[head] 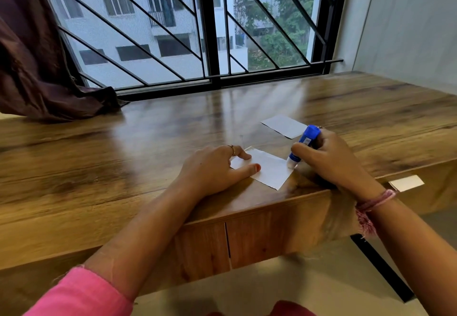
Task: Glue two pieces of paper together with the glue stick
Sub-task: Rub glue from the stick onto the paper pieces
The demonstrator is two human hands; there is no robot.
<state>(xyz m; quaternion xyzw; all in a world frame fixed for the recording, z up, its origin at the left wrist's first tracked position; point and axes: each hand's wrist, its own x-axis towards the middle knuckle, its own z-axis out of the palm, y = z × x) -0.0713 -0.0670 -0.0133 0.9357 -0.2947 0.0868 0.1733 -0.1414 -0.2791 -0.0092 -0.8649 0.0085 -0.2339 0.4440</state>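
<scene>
On the wooden counter [123, 167], the left hand [215, 167] lies flat, fingers spread, pinning the near paper [267, 169]. It looks thin and floppy, so best held near an edge. The right hand [329, 160] has its grip wrapped around the blue glue stick [305, 141], tip on the paper's right edge. A second paper [284, 125] waits just beyond.

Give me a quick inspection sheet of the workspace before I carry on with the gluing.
Surface: glossy wooden desk, bare apart from the job's things.
Job's things: near paper flat at the desk's front edge; far paper lying apart behind it; glue stick tilted, tip on the near paper's right edge.
Clutter: nothing seen.
Grippers: left hand pins the near paper; right hand grips the glue stick.
Cables: nothing seen.
Surroundings: barred window, dark curtain at left.
</scene>
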